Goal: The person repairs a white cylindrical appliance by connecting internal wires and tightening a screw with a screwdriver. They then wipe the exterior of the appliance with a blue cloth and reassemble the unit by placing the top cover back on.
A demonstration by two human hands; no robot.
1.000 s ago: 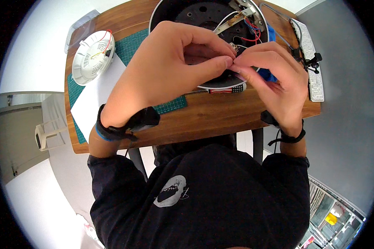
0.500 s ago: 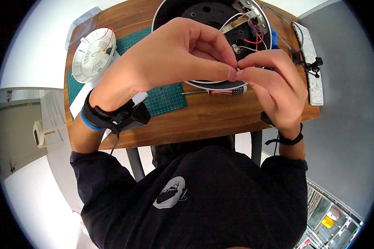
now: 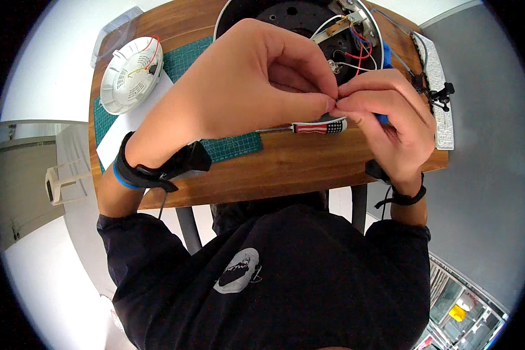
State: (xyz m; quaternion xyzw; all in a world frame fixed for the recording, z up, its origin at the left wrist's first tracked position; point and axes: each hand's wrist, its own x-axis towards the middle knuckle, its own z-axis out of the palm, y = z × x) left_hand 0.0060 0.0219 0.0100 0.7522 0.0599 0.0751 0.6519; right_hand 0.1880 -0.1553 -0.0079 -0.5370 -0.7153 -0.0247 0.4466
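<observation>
My left hand [image 3: 256,87] and my right hand [image 3: 394,116] meet fingertip to fingertip, each in a pinch. Whatever lies between the tips is too small and too covered to make out. Behind them stands a round black housing [image 3: 268,13] with a pale rim. Inside it show a metal bracket [image 3: 356,20], red and white wires [image 3: 361,51] and a small metal terminal [image 3: 333,66]. Just below the pinching fingers lies a screwdriver [image 3: 319,126] with a flag-patterned handle, its shaft pointing left. My left hand hides much of the housing's front.
A white slotted plastic cover [image 3: 131,81] with thin red and yellow wires rests at the left, by white paper [image 3: 122,128]. A green cutting mat [image 3: 236,146] lies under my left arm. At the right are a white keyboard [image 3: 440,116] and a black clip [image 3: 441,95].
Both hands stay pinched together and have shifted slightly. The small bit seen between the fingertips before is now covered. The screwdriver handle shows more fully.
</observation>
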